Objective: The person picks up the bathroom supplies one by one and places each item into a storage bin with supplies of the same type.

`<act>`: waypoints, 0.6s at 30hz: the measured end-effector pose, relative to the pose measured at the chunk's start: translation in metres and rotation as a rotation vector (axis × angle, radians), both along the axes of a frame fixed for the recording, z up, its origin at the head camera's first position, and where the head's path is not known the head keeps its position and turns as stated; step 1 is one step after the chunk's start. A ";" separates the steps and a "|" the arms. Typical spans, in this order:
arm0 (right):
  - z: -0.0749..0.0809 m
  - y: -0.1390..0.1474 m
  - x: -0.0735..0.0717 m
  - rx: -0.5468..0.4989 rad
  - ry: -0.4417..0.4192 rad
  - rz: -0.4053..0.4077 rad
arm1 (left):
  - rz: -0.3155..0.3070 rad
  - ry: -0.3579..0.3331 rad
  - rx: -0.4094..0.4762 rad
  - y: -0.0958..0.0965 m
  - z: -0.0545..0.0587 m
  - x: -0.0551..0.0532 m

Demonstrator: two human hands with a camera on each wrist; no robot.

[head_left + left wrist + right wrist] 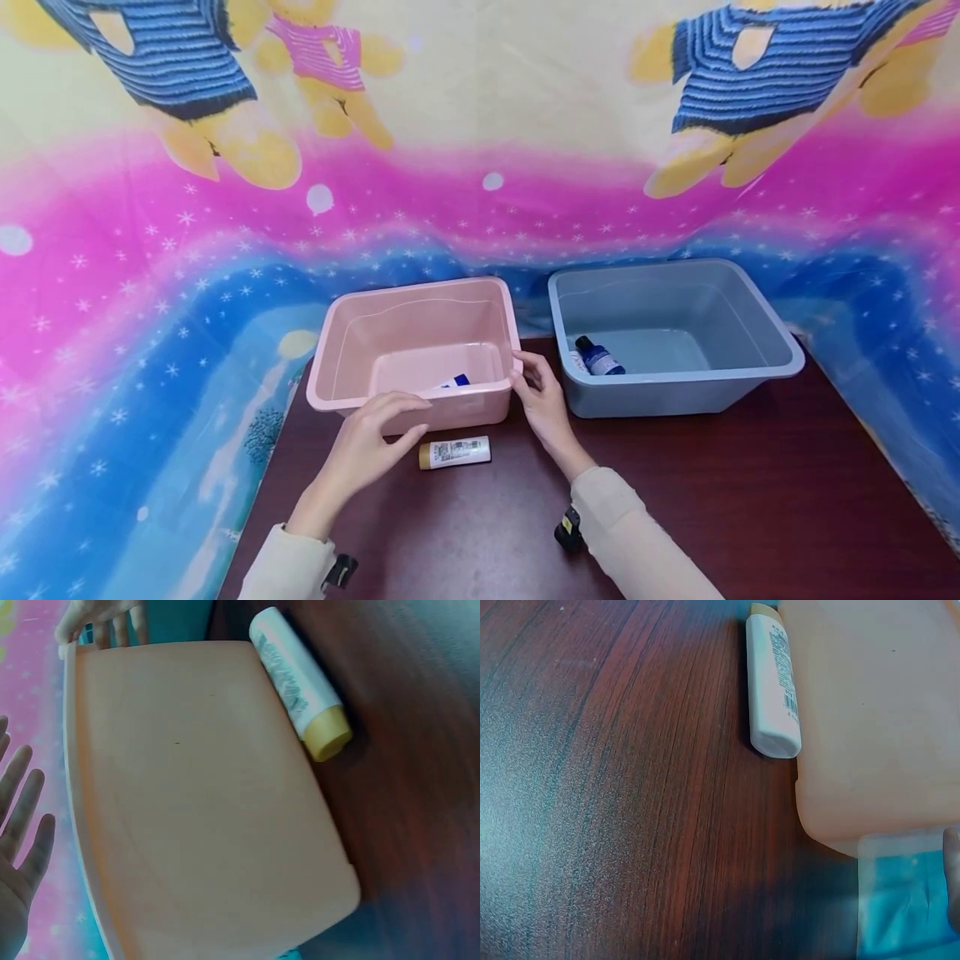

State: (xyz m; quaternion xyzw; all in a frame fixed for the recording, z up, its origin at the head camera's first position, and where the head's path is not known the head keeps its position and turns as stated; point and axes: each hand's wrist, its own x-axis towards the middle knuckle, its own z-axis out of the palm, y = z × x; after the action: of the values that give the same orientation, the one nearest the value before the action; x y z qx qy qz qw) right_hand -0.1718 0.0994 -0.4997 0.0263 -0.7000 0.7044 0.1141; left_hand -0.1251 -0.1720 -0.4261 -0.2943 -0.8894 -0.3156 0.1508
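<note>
A pink plastic basin (431,404) stands on the table, with a blue-and-white item (456,381) partly hidden inside it behind the front wall. At its front right corner my right hand (542,400) holds the rim between thumb and fingers. My left hand (371,442) hovers by the front rim, fingers spread and relaxed, holding nothing; its fingers (28,799) show straight in the left wrist view. A white bottle (459,451) with a gold cap lies on its side in front of the basin, label up, right along the basin's wall in the right wrist view.
To the right stands a grey-blue basin (675,396) holding a dark blue bottle (602,360) with a black cap and a white item (577,360) beside it. Both basins are on a dark brown table (750,492), close to a printed cloth backdrop (480,192).
</note>
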 end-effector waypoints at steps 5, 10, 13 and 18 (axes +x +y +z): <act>0.021 -0.001 0.010 -0.008 -0.014 0.021 | 0.016 0.005 -0.015 -0.002 -0.015 0.003; 0.031 -0.002 0.015 0.006 -0.016 0.027 | 0.018 -0.014 -0.006 0.001 -0.032 0.008; 0.033 -0.002 0.016 0.008 -0.014 0.023 | 0.014 -0.022 0.003 0.004 -0.042 0.010; 0.034 -0.002 0.016 0.004 -0.013 0.027 | 0.038 -0.060 -0.008 0.006 -0.059 0.013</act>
State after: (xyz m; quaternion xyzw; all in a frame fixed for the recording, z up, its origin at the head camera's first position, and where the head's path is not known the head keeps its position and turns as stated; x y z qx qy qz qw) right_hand -0.1556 0.0974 -0.4660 0.0316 -0.7017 0.7047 0.1001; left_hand -0.1124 -0.1658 -0.4849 -0.2684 -0.9002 -0.3180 0.1288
